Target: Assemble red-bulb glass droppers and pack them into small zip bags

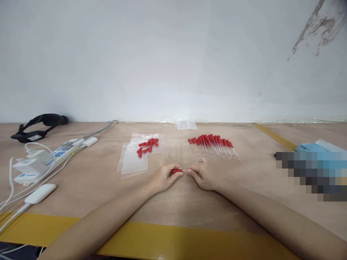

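— Is any text, label, brand or number being made out anywhere?

— None is being read. A small pale tag is being shown on the black strap [38, 129] at ten o'clock, but its marks are being blurred past reading. Blue patches are being seen on the white adapters [28, 169] at nine o'clock; no letters are being resolved there either.

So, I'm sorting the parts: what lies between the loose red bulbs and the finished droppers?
In the head view, a row of bare glass tubes lies on the table between the red bulbs and the droppers.
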Tool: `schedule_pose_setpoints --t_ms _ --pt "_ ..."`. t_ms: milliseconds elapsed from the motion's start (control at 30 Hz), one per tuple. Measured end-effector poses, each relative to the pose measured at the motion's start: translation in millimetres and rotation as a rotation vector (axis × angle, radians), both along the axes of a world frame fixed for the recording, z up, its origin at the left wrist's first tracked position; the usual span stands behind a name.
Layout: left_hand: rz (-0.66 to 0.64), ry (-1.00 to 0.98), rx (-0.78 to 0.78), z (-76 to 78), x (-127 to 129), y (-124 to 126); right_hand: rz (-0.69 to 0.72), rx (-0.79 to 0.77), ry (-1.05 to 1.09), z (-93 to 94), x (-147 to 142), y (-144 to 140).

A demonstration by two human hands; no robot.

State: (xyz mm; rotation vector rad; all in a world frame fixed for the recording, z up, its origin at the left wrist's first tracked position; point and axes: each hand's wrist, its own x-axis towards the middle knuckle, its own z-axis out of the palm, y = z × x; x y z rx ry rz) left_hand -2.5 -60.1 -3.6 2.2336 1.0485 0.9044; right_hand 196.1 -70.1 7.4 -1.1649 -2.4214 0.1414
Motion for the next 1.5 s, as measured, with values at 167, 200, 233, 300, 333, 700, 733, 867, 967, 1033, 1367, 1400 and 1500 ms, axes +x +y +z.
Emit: schedule_pose_setpoints --t_ms 167,200,233,300,333,700,733,867,967,1033,1367,1400,1500 --pt "-0.015 0.021 -0.002 3.1 -1.6 5.1 0.019 -0.034 -0.081 13.4 -2.4 -1.4" --pt "-0.032 0.039 0.016 5.7 -3.3 6.4 0.029 -0.029 -0.101 17.8 -2.1 -2.2" --pt "-0.044 0.058 0.053 8.8 -6.2 8.0 0.039 -0.028 -0.115 22.1 -1.2 -2.7" --pt "-0.029 0.103 0.180 16.1 -15.6 12.8 0.034 -0.053 -0.119 29.7 2.8 -0.6" --pt "0.017 0.122 0.263 19.9 -22.3 16.3 -0.002 -0.073 -0.108 32.9 5.8 2.6" --pt "0.834 0.604 0.356 26.8 -94.6 53.3 -0.789 -0.033 -0.030 32.0 12.5 85.0" --pt "0.850 0.613 0.341 25.1 -96.7 54.9 -0.813 -0.035 -0.042 28.9 11.1 89.1" --pt "0.861 0.612 0.281 20.2 -101.5 60.4 -0.863 -0.080 -0.084 17.8 11.4 98.1" --pt "0.841 0.611 0.236 19.9 -102.2 62.1 -0.874 -0.062 -0.120 14.2 12.7 98.3" --pt "0.828 0.616 0.211 20.8 -101.6 62.1 -0.851 -0.025 -0.131 14.4 9.5 96.2" --pt "0.859 0.662 0.141 24.9 -99.6 59.3 -0.755 -0.278 -0.142 19.5 -32.6 97.5" --pt "0.873 0.670 0.153 25.9 -99.2 58.7 -0.758 -0.297 -0.138 20.3 -33.3 99.6" --pt "0.893 0.679 0.205 29.4 -96.5 56.6 -0.760 -0.351 -0.135 23.3 -32.8 104.8"
